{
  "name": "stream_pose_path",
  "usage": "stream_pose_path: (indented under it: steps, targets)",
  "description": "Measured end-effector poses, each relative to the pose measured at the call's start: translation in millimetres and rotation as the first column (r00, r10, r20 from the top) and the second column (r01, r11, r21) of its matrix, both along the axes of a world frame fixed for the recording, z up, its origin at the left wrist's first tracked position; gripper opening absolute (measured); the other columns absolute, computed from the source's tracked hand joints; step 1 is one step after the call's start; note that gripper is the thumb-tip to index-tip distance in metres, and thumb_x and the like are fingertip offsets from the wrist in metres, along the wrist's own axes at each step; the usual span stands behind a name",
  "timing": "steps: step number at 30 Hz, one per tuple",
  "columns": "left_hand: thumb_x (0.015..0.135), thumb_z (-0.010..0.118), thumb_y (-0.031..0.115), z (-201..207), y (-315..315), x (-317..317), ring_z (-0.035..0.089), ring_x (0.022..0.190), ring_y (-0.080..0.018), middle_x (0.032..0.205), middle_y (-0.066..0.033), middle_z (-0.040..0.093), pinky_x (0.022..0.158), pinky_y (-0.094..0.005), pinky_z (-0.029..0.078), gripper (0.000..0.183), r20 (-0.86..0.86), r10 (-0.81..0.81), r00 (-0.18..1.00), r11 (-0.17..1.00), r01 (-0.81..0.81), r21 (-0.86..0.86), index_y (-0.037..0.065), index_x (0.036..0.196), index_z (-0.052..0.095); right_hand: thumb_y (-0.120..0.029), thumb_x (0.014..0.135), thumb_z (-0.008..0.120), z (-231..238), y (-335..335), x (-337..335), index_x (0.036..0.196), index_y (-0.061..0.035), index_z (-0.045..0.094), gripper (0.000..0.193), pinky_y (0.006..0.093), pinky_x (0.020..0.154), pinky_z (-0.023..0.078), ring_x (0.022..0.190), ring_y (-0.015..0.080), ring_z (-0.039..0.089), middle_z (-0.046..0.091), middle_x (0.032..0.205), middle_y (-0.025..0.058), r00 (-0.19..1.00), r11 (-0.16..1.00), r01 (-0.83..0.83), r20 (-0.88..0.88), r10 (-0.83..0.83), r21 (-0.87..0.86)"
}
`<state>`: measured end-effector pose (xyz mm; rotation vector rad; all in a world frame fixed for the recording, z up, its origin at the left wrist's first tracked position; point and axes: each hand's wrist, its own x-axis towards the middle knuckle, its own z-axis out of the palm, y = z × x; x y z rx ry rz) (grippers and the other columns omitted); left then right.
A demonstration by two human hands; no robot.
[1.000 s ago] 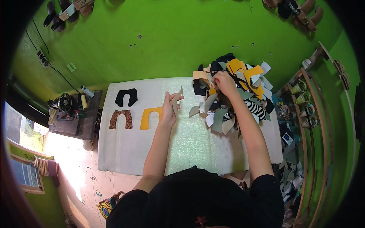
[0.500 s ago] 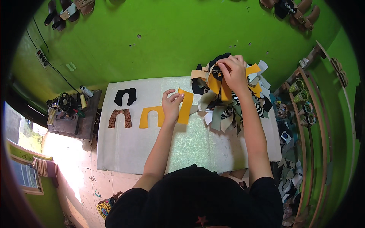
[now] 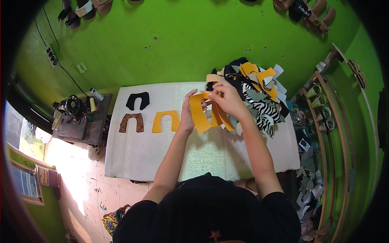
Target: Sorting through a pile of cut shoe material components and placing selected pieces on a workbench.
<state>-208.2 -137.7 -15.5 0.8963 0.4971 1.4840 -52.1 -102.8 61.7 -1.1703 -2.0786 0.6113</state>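
Note:
Yellow U-shaped cut pieces (image 3: 198,115) hang between my hands over the middle of the table. My left hand (image 3: 187,115) is closed on their left side, its fingers partly hidden behind them. At their upper right edge, my right hand (image 3: 229,99) pinches the material. Another yellow U-shaped piece (image 3: 158,124) lies flat just left of my left hand. Farther left are a black U-shaped piece (image 3: 132,102) and, nearer me, a leopard-print one (image 3: 126,124). Beyond my right hand rises a heap of mixed scraps (image 3: 265,107) in black, yellow, white, green and zebra print.
The pale-covered table (image 3: 133,158) stands against a green wall (image 3: 182,44). A sewing machine (image 3: 73,107) with thread spools is at the left. On the right are a wooden rack (image 3: 339,133) with shoes and floor scraps (image 3: 308,182). Sandals (image 3: 320,16) hang above.
My right hand has come from the heap toward my left, bringing yellow material with it. Both hands now meet at the yellow pieces. The heap looks lower and more spread, its zebra-print part uncovered.

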Motion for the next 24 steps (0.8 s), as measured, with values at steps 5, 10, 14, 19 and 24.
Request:
stream_pose_path:
  steps: [5, 10, 14, 19, 24]
  targets:
    - [0.083, 0.059, 0.011, 20, -18, -5, 0.058, 0.09, -0.0178, 0.102, -0.0128, 0.058, 0.08, -0.0278, 0.046, 0.05, -0.243, 0.104, 0.964, 0.993, -0.113, -0.024, 0.002, 0.123, 0.03, -0.019, 0.078, 0.063, -11, -15, -7, 0.078, 0.0028, 0.062, 0.022, 0.0279, 0.068, 0.045, 0.077, 0.0183, 0.058, 0.059, 0.086, 0.0108, 0.973, 0.991, -0.039, -0.229, 0.009, -0.128]
    - [0.085, 0.057, 0.012, 8, -20, -20, 0.059, 0.081, -0.0125, 0.093, -0.0095, 0.061, 0.073, -0.0239, 0.047, 0.031, -0.287, 0.145, 0.947, 0.982, -0.173, -0.076, 0.0, 0.111, 0.045, -0.01, 0.075, 0.065, -14, -25, -15, 0.079, 0.003, 0.063, 0.014, 0.0243, 0.065, 0.046, 0.07, 0.0123, 0.058, 0.061, 0.079, 0.0068, 0.949, 0.972, -0.102, -0.314, 0.031, -0.212]
    - [0.087, 0.054, 0.016, 3, -26, -41, 0.057, 0.083, -0.0114, 0.096, -0.0071, 0.06, 0.076, -0.0246, 0.046, 0.021, -0.51, 0.15, 0.847, 0.965, -0.238, -0.111, 0.001, 0.102, 0.054, -0.003, 0.073, 0.066, -9, -26, -22, 0.08, 0.002, 0.063, 0.009, 0.0219, 0.064, 0.045, 0.067, 0.0084, 0.056, 0.059, 0.074, 0.0031, 0.94, 0.959, -0.199, -0.317, 0.128, -0.201]
    - [0.086, 0.057, 0.021, -17, -29, -61, 0.051, 0.098, -0.0111, 0.109, -0.0055, 0.054, 0.084, -0.0287, 0.042, 0.033, -0.248, 0.007, 0.969, 0.991, -0.04, -0.13, -0.002, 0.109, 0.051, -0.003, 0.071, 0.067, 4, -31, -41, 0.083, 0.0005, 0.064, 0.014, 0.0239, 0.068, 0.048, 0.074, 0.012, 0.059, 0.062, 0.08, 0.0062, 0.911, 0.918, -0.312, -0.35, 0.216, -0.246]
    - [0.087, 0.055, 0.022, -36, -28, -87, 0.054, 0.096, -0.0158, 0.11, -0.0102, 0.054, 0.086, -0.0303, 0.043, 0.033, 0.168, -0.386, 0.907, 0.897, 0.411, -0.162, 0.0, 0.11, 0.049, -0.002, 0.069, 0.068, 0, -34, -59, 0.086, 0.0007, 0.064, 0.018, 0.0233, 0.069, 0.047, 0.074, 0.0108, 0.058, 0.062, 0.08, 0.0055, 0.894, 0.927, -0.316, -0.389, 0.221, -0.201]
